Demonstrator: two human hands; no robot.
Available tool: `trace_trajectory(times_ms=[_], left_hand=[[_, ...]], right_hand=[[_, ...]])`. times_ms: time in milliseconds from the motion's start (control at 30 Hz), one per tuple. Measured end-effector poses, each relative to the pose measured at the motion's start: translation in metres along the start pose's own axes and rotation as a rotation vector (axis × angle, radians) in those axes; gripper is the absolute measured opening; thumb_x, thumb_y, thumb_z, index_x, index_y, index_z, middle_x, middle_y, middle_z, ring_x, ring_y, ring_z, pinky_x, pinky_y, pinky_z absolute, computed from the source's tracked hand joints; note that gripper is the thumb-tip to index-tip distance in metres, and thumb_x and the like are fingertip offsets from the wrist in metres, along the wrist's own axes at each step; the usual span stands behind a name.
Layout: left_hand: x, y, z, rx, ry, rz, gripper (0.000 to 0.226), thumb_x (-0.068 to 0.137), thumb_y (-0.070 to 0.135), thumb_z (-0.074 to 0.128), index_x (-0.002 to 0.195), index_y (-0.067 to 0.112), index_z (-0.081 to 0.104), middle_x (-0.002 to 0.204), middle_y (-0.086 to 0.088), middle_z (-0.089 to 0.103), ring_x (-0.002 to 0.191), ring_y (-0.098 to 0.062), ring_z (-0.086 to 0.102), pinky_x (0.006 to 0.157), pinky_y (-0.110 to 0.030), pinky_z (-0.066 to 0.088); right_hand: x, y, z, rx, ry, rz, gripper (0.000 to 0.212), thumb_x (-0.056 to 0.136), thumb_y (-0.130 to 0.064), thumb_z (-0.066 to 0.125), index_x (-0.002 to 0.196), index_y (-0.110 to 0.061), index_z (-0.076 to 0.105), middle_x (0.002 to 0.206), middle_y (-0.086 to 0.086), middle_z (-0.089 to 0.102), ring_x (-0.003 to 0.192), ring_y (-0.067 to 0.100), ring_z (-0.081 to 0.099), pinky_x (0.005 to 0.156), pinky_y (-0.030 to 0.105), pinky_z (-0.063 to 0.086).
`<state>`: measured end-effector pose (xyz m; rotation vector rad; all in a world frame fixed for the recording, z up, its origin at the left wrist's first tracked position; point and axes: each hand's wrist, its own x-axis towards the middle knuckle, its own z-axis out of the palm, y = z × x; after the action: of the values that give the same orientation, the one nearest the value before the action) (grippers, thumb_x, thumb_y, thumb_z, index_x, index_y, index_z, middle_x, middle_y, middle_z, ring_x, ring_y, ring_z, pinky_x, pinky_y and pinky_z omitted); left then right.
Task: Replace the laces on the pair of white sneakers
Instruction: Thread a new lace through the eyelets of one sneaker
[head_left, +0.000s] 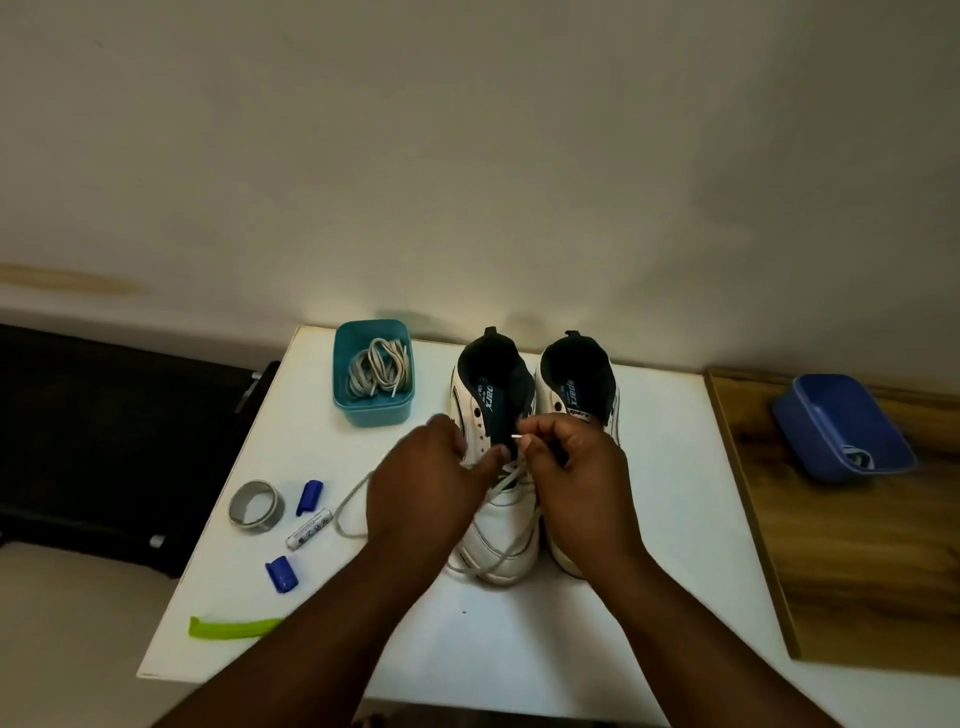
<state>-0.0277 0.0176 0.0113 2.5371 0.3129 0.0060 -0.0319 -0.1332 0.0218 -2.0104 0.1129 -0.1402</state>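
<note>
Two white sneakers stand side by side on the white table (649, 571), heels toward the wall. The left sneaker (493, 540) has a white lace (353, 499) partly threaded, with loops trailing left and over the toe. My right hand (571, 467) pinches the lace's tip just above the eyelets. My left hand (426, 483) rests against the left side of that shoe near the eyelets; what its fingers hold is hidden. The right sneaker (576, 384) sits mostly behind my right hand.
A teal box (374, 410) holding grey laces stands at the back left. A tape roll (256, 506), two blue caps (309, 497), a white tube (309, 529) and a green strip (234, 627) lie at the left. A blue tub (841, 431) sits on the wooden board (857, 571).
</note>
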Motion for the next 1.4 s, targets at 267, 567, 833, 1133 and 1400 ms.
trace_trajectory(times_ms=[267,567,833,1133,1400], left_hand=[[0.005,-0.016,0.006,-0.425,-0.091,-0.05,0.011,0.089,0.033,0.074,0.081,0.026,0.077,0.072,0.013,0.072,0.073,-0.002,0.067,0.067,-0.024,0.047],[0.006,-0.025,0.008,-0.713,-0.173,-0.14,0.009,0.092,0.015,0.074,0.086,0.019,0.08,0.071,0.007,0.075,0.059,0.003,0.064,0.068,-0.024,0.048],[0.007,-0.026,0.01,-0.734,-0.175,-0.141,0.012,0.092,0.015,0.074,0.085,0.023,0.08,0.076,0.005,0.077,0.065,0.0,0.068,0.071,-0.025,0.05],[0.008,-0.029,0.008,-0.634,-0.196,-0.031,0.012,0.092,0.02,0.074,0.085,0.029,0.081,0.08,0.012,0.077,0.078,-0.003,0.072,0.082,-0.032,0.058],[0.015,-0.031,0.005,-0.549,-0.267,0.025,0.007,0.092,0.017,0.073,0.089,0.023,0.072,0.077,0.016,0.069,0.071,0.005,0.061,0.069,-0.012,0.045]], right_hand=[[0.002,0.015,0.017,-0.391,-0.061,-0.189,0.014,0.099,-0.026,0.062,0.107,-0.03,0.072,0.101,-0.012,0.07,0.089,0.008,0.065,0.078,0.034,0.056],[0.001,0.02,0.028,-0.537,-0.084,-0.218,0.009,0.1,-0.028,0.059,0.1,-0.027,0.068,0.104,-0.008,0.054,0.082,0.011,0.058,0.068,0.03,0.049],[-0.002,0.017,0.03,-0.474,-0.099,-0.225,0.011,0.1,-0.029,0.06,0.098,-0.026,0.07,0.103,-0.009,0.056,0.084,0.009,0.056,0.07,0.025,0.046],[0.0,0.018,0.032,-0.467,-0.067,-0.193,0.012,0.099,-0.029,0.062,0.098,-0.026,0.073,0.101,-0.008,0.06,0.085,0.011,0.059,0.072,0.028,0.05],[0.005,0.026,0.032,-0.451,-0.138,-0.252,0.018,0.098,-0.022,0.063,0.11,-0.024,0.075,0.103,-0.005,0.063,0.098,0.016,0.057,0.084,0.039,0.053]])
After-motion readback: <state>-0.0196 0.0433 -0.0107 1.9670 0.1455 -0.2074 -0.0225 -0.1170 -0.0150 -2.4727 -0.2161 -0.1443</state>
